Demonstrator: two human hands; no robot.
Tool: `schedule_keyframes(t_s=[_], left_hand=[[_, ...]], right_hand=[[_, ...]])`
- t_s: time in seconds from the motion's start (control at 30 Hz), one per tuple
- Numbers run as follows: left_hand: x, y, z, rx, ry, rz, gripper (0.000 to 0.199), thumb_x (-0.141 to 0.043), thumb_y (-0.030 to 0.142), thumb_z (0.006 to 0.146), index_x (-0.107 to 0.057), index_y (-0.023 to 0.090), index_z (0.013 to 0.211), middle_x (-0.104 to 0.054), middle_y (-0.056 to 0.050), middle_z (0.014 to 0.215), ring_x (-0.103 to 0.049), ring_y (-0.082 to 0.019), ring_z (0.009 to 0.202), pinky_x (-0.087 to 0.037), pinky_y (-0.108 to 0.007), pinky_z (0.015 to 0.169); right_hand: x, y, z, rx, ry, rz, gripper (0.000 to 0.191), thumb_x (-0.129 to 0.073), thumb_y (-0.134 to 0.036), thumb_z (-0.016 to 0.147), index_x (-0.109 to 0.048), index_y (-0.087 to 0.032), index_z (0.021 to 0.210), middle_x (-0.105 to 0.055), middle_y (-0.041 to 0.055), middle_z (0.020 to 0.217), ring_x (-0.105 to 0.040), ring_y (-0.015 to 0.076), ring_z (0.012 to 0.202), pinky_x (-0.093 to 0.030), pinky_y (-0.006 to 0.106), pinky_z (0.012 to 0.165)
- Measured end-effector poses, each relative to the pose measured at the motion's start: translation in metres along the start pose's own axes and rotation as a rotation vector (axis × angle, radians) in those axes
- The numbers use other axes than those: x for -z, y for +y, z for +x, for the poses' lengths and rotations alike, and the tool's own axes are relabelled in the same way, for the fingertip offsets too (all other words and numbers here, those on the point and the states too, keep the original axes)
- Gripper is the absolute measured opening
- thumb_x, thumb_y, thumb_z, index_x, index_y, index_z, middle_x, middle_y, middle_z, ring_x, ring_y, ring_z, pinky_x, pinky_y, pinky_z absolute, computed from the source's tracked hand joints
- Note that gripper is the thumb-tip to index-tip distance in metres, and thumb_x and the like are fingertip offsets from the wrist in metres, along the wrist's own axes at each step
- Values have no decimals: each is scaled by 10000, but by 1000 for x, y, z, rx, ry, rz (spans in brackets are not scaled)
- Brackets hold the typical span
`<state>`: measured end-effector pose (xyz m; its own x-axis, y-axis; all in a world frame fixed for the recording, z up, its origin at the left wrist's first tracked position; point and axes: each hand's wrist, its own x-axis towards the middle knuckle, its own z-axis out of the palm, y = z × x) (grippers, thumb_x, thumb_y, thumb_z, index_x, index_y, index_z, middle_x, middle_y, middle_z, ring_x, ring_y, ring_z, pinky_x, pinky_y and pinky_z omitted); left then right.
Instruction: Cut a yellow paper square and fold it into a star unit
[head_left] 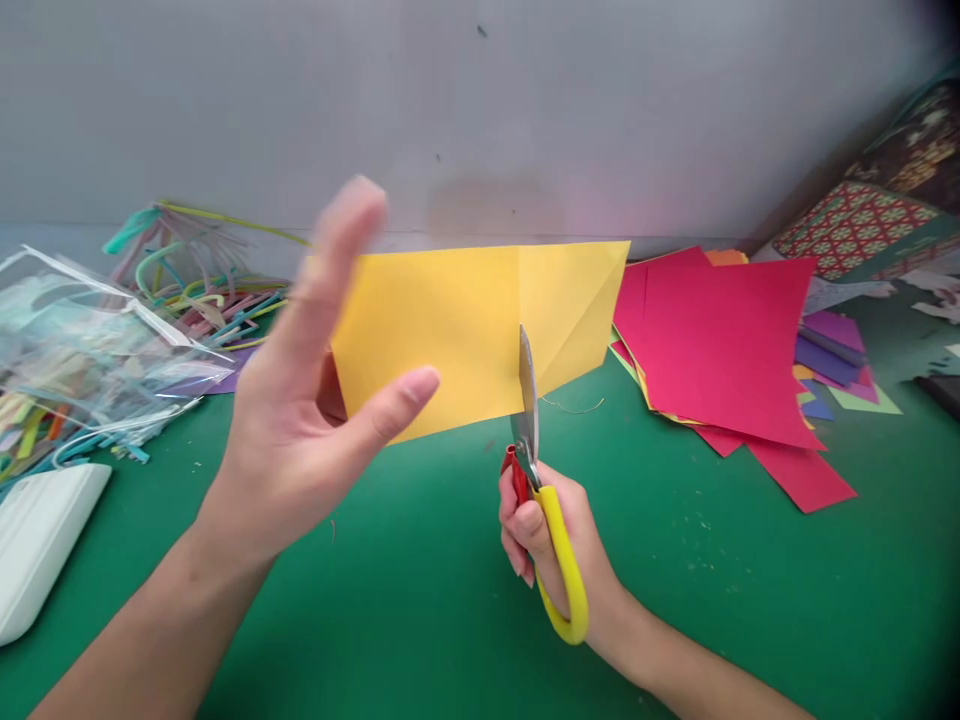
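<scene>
A sheet of yellow paper (442,335) stands upright above the table, with a vertical crease and a slanting fold line towards its right end. My left hand (289,430) holds its left end, the thumb in front and some fingers hidden behind; the raised index finger is blurred. In my right hand (551,540) is a pair of scissors (564,570) with a yellow handle, its blades pointing up. One blade lies in front of the paper along the vertical crease; the other is hidden. A small red part shows beside the scissors' pivot, at my fingers.
Red paper sheets (720,350) lie stacked on the green table (420,580) at right, purple scraps (832,345) beside them. Clear plastic bags (112,320) and colourful strips (202,300) lie at left, near a white box-like object (49,540). A patterned box (862,225) stands back right, against the grey wall (480,110).
</scene>
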<state>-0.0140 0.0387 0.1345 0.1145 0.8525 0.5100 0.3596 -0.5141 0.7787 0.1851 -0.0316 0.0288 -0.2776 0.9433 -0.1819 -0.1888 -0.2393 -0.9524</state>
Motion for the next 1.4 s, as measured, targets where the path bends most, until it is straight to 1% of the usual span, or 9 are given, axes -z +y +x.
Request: schedule_keyframes(t_s=[0.03,0.1,0.17,0.23,0.47,0.8,1.0,1.17,1.4], left_hand=[[1,1,-2,18,-53,58,647,-764,306,895,-526,414,1487,-503,80,1565,-595,-239,1322,-589,-320,1052],[1,2,-6,57,-104,110,525,-746,295,908,-622,376,1412,-673,46,1366,-733,-175,1032,-676,-261,848],[-1,2,-9,76,-93,100,489,-744,275,907,-653,365,1379,-723,40,1248,-737,-99,744,-685,-201,648],[-3,2,-9,82,-78,84,487,-745,249,902,-664,360,1369,-736,42,1194,-707,-58,632,-670,-162,589],[1,-1,-5,113,-97,50,541,-771,208,867,-664,364,1374,-743,41,1161,-706,-54,577,-662,-150,554],[3,-6,-2,152,-169,-34,554,-764,193,873,-649,353,1391,-701,-10,1327,-716,-66,537,-652,-166,538],[-1,-7,-3,192,-167,-86,544,-756,209,876,-650,336,1394,-745,-14,1183,-704,-83,549,-666,-213,540],[-5,-8,-5,229,-128,-132,533,-759,220,868,-667,342,1378,-738,-6,1179,-703,-100,613,-687,-232,586],[-5,-9,-4,240,-132,-89,532,-733,259,864,-661,330,1386,-737,-29,1185,-702,-113,595,-682,-265,582]], right_hand=[[0,0,0,6,3,-5,603,-619,-798,825,-493,-209,820,-405,-78,597,-363,61,437,-286,191,384],[0,1,0,17,5,-6,593,-605,-792,842,-485,-211,820,-395,-80,595,-369,63,429,-299,189,373],[0,1,1,24,7,-2,587,-597,-787,853,-479,-213,819,-378,-84,595,-372,64,425,-300,186,365],[0,1,1,30,3,-1,588,-596,-787,854,-478,-212,822,-365,-86,598,-366,62,424,-287,184,364],[1,-2,0,35,-70,-11,575,-555,-781,884,-475,-213,854,-397,-67,655,-372,69,482,-299,199,413],[2,3,2,66,-83,-61,603,-478,-809,902,-492,-207,900,-383,-61,691,-337,72,511,-261,213,433],[0,4,2,56,-65,-43,620,-471,-826,890,-495,-206,895,-382,-66,666,-360,76,490,-299,208,420],[1,5,3,26,-64,-42,627,-462,-838,883,-490,-211,896,-377,-69,656,-353,78,473,-304,213,408],[4,3,4,44,-66,-67,610,-466,-822,896,-481,-212,890,-389,-66,656,-365,76,478,-303,206,417]])
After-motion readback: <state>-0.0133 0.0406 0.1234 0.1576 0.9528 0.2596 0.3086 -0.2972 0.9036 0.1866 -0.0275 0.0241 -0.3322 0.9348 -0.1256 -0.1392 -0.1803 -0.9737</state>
